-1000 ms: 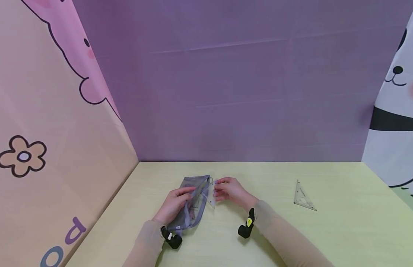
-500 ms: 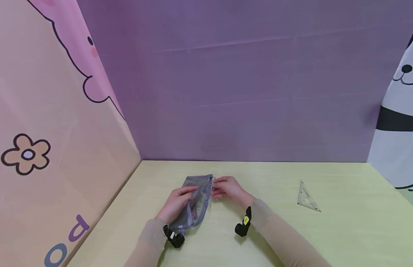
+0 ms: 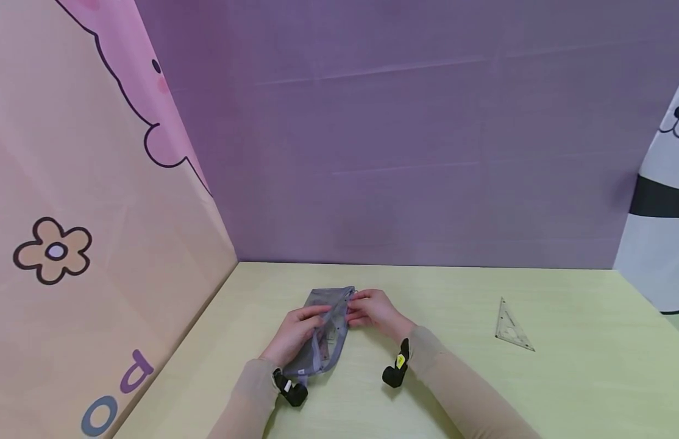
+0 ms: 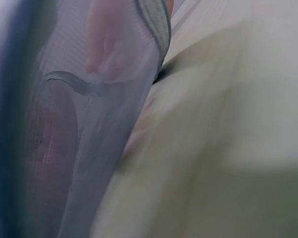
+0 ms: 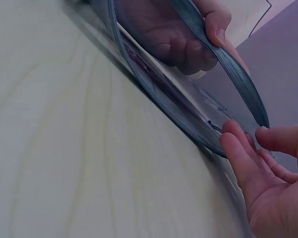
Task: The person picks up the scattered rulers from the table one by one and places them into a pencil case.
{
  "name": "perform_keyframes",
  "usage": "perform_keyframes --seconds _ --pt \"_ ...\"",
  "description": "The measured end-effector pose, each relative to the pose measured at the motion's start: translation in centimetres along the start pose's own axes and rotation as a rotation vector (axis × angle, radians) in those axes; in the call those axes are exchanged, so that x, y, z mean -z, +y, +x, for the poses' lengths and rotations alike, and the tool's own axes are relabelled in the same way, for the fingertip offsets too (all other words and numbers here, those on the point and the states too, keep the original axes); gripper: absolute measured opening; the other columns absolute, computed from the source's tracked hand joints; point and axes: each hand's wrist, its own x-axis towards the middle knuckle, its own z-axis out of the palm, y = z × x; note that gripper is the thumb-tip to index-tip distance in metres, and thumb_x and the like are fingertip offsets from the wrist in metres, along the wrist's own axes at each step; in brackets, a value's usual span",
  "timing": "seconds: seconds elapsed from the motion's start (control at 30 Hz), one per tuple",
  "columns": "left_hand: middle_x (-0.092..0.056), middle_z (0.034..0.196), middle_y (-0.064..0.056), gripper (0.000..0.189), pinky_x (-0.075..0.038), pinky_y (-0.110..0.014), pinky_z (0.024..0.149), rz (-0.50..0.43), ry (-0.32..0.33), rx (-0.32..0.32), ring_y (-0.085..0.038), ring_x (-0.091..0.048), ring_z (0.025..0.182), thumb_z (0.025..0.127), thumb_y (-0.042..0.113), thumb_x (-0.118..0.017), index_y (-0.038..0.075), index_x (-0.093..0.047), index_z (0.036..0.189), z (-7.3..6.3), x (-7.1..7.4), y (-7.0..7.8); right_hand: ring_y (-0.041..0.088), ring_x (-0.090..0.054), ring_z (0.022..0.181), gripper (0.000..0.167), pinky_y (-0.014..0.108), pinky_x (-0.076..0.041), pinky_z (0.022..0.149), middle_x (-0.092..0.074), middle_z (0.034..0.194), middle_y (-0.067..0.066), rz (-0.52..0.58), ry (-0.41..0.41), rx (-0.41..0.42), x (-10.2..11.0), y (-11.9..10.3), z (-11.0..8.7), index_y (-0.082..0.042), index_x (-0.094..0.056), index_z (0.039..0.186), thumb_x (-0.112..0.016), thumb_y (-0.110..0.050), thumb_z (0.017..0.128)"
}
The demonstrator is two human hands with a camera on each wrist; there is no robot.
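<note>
A grey-purple mesh zip pouch (image 3: 323, 297) lies on the table with its mouth spread. My left hand (image 3: 297, 332) pinches the upper rim; in the right wrist view its thumb (image 5: 216, 30) is outside and its curled fingers show through the mesh. My right hand (image 3: 375, 312) is at the far right end of the mouth. In the right wrist view the pouch end (image 5: 258, 111) sits between my right thumb (image 5: 283, 140) and fingers (image 5: 241, 153). Clear flat pieces show inside the mouth. A transparent set square (image 3: 512, 328) lies apart on the right.
The pale wood-grain table (image 3: 427, 390) has a purple cloth wall (image 3: 361, 134) behind it. A printed pink wall (image 3: 120, 244) borders it on the left, and a panda-print panel (image 3: 654, 244) stands at the right.
The set square that stuck out between my right hand and the pouch has gone into the pouch mouth. My right hand has moved slightly left relative to the pouch. My left hand keeps its grip.
</note>
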Motion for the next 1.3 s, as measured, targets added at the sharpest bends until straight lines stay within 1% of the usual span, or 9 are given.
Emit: perform_keyframes --seconds 0.13,0.3,0.43,0.6,0.77,0.9,1.07,1.17,1.3 --pt "-0.053 0.136 -0.014 0.038 -0.038 -0.039 0.097 -0.003 -0.001 0.000 -0.022 -0.046 0.121 0.087 0.004 -0.059 -0.001 -0.064 0.124 0.0 0.0 0.1 0.020 -0.068 0.065 0.023 0.035 -0.056 0.063 -0.068 0.081 0.015 -0.011 0.018 0.003 -0.3 0.0 0.1 0.011 -0.055 0.111 -0.061 0.001 0.091" --pt "-0.053 0.136 -0.014 0.037 -0.039 -0.039 0.096 -0.001 -0.002 0.001 -0.021 -0.047 0.119 0.088 0.004 -0.058 -0.001 -0.064 0.124 0.0 0.0 0.1 0.021 -0.068 0.067 0.025 0.035 -0.056 0.063 -0.069 0.084 0.017 -0.045 0.038 0.009 -0.8 -0.1 0.1 0.010 -0.055 0.112 -0.062 -0.001 0.091" --pt "-0.053 0.136 -0.014 0.037 -0.037 -0.041 0.098 0.000 -0.003 -0.002 -0.022 -0.046 0.119 0.089 0.003 -0.057 -0.001 -0.064 0.124 -0.1 0.0 0.1 0.021 -0.069 0.069 0.026 0.034 -0.056 0.064 -0.069 0.085 0.018 -0.068 0.039 0.010 -1.0 -0.2 -0.2 0.011 -0.054 0.113 -0.061 -0.001 0.091" --pt "-0.052 0.137 -0.013 0.037 -0.038 -0.040 0.097 0.001 -0.003 0.003 -0.022 -0.045 0.120 0.089 0.003 -0.057 -0.001 -0.064 0.125 0.0 0.0 0.1 0.024 -0.070 0.077 0.032 0.035 -0.056 0.068 -0.069 0.091 0.020 -0.090 0.007 0.021 -1.1 -0.4 -0.5 0.015 -0.053 0.119 -0.059 -0.001 0.092" --pt "-0.052 0.137 -0.013 0.037 -0.038 -0.037 0.095 -0.001 0.000 0.007 -0.021 -0.045 0.120 0.089 0.003 -0.057 -0.001 -0.064 0.125 -0.1 0.0 0.1 0.028 -0.069 0.085 0.040 0.038 -0.055 0.076 -0.068 0.099 0.026 -0.114 -0.054 0.017 -1.0 -0.7 -0.8 0.018 -0.051 0.126 -0.059 -0.002 0.092" --pt "-0.053 0.136 -0.012 0.037 -0.039 -0.037 0.094 0.003 0.006 0.010 -0.021 -0.045 0.118 0.089 0.004 -0.057 0.000 -0.065 0.124 -0.1 -0.1 0.1 0.029 -0.069 0.087 0.044 0.039 -0.054 0.078 -0.067 0.100 0.028 -0.150 -0.096 0.017 -1.0 -1.0 -0.9 0.019 -0.048 0.128 -0.059 -0.004 0.092" --pt "-0.054 0.135 -0.011 0.036 -0.039 -0.036 0.093 0.004 0.011 0.017 -0.021 -0.046 0.117 0.089 0.004 -0.057 0.001 -0.065 0.124 -0.1 -0.1 0.3 0.025 -0.069 0.081 0.038 0.038 -0.056 0.070 -0.069 0.099 0.022 -0.224 -0.146 0.035 -1.1 -1.1 -0.8 0.016 -0.055 0.123 -0.059 -0.005 0.091" --pt "-0.055 0.134 -0.011 0.036 -0.039 -0.036 0.092 0.002 0.011 0.021 -0.021 -0.047 0.116 0.089 0.004 -0.057 0.001 -0.065 0.124 -0.2 -0.2 0.3 0.021 -0.068 0.077 0.031 0.038 -0.056 0.065 -0.069 0.096 0.017 -0.264 -0.184 0.039 -1.1 -0.9 -0.7 0.013 -0.060 0.115 -0.058 -0.007 0.091" --pt "-0.056 0.133 -0.010 0.036 -0.039 -0.035 0.090 0.007 0.007 0.018 -0.020 -0.047 0.113 0.089 0.004 -0.057 0.001 -0.065 0.124 -0.1 -0.2 0.3 0.017 -0.065 0.071 0.019 0.036 -0.055 0.063 -0.068 0.091 0.010 -0.296 -0.220 0.013 -1.0 -0.8 -0.4 0.006 -0.062 0.103 -0.058 -0.009 0.091"
